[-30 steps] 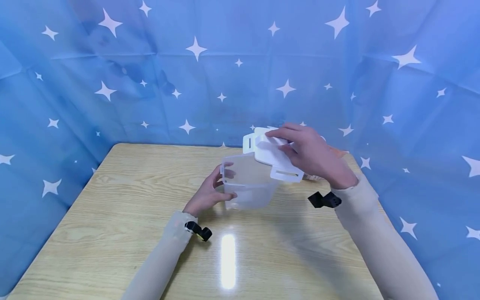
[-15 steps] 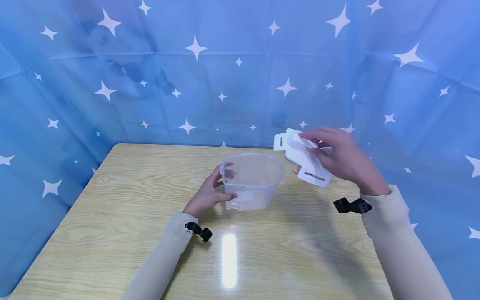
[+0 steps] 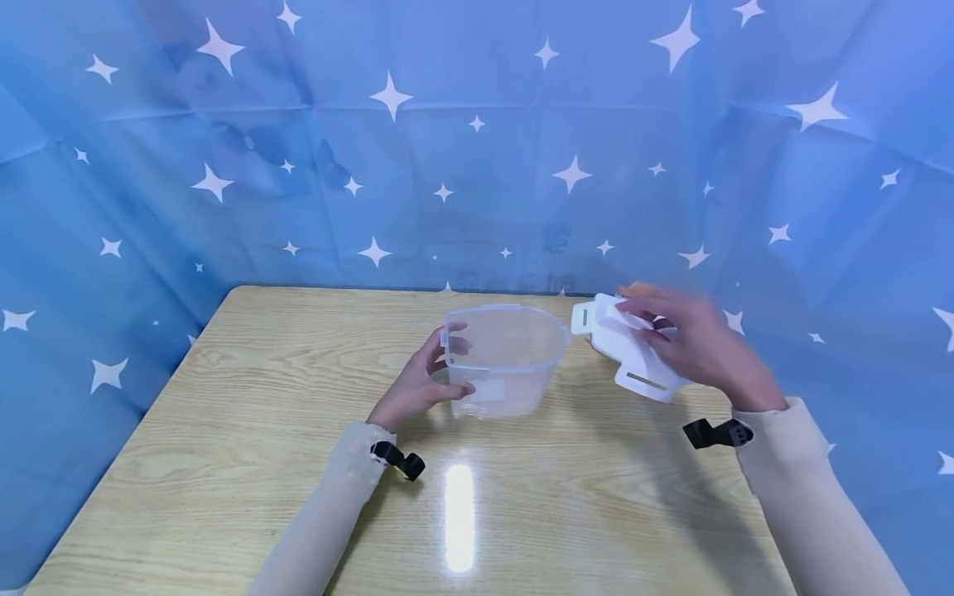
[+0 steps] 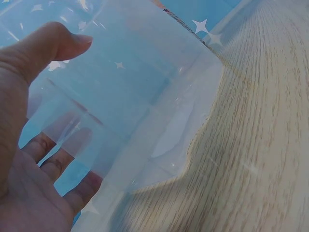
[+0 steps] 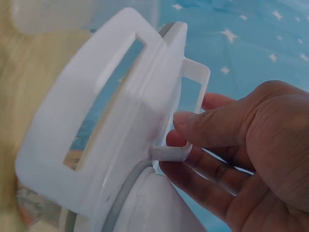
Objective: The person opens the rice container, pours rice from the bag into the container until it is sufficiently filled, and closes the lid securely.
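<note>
My left hand (image 3: 417, 387) grips the clear container (image 3: 503, 358) at table (image 3: 224, 430) centre, steadying it upright. My right hand (image 3: 696, 343) pinches the white lid (image 3: 626, 348), at 3 o'clock of it, off the opening.

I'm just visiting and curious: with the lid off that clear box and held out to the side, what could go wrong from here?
The right hand holds the white lid tilted, above the table near its far right corner; a slip could drop it, perhaps off the edge. The left hand grips only one side of the light clear box, so a bump from the lid could tip or slide it.
</note>
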The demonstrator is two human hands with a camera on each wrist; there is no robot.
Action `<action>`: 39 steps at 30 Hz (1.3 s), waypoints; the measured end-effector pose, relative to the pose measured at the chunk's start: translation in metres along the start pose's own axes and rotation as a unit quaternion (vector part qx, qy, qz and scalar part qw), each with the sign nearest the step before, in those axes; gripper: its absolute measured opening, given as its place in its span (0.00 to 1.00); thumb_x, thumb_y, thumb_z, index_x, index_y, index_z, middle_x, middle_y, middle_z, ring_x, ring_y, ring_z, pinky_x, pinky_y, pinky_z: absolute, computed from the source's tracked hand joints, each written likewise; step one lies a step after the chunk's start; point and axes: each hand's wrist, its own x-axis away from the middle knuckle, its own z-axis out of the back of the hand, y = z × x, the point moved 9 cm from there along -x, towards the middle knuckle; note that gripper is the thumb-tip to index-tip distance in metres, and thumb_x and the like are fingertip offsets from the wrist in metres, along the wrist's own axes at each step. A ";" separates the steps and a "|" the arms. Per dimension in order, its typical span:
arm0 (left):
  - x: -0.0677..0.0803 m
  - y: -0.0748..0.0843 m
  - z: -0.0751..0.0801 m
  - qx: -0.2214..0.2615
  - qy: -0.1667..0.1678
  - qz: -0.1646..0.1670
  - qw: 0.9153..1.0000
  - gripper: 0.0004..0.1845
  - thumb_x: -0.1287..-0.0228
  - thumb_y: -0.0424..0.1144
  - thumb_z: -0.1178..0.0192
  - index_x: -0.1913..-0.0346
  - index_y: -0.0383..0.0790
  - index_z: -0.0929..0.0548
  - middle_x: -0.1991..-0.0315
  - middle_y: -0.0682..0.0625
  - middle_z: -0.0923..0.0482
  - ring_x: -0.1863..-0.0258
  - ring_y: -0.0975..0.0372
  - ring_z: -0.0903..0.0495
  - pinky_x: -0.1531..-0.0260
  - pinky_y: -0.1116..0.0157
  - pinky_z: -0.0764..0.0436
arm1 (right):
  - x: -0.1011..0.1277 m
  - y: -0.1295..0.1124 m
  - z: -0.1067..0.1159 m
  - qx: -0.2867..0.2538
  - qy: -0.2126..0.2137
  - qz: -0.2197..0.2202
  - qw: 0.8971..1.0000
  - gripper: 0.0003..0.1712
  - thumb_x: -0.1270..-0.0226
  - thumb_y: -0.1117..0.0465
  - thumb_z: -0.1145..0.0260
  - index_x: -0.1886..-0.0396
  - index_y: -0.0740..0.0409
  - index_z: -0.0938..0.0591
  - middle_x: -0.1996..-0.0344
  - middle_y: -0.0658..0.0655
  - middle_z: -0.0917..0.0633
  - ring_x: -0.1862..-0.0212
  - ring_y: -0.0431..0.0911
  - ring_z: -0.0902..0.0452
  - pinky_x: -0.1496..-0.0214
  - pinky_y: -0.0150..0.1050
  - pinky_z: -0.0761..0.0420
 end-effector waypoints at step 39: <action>-0.001 -0.002 0.002 -0.010 0.005 -0.001 1.000 0.49 0.45 0.37 0.22 0.25 0.71 0.36 0.34 0.53 0.27 0.30 0.53 0.27 0.29 0.43 0.28 | 0.061 0.051 -0.093 0.013 -0.165 -0.091 0.982 0.24 0.39 0.77 0.31 0.48 0.50 0.11 0.51 0.56 0.11 0.54 0.48 0.17 0.62 0.36 0.18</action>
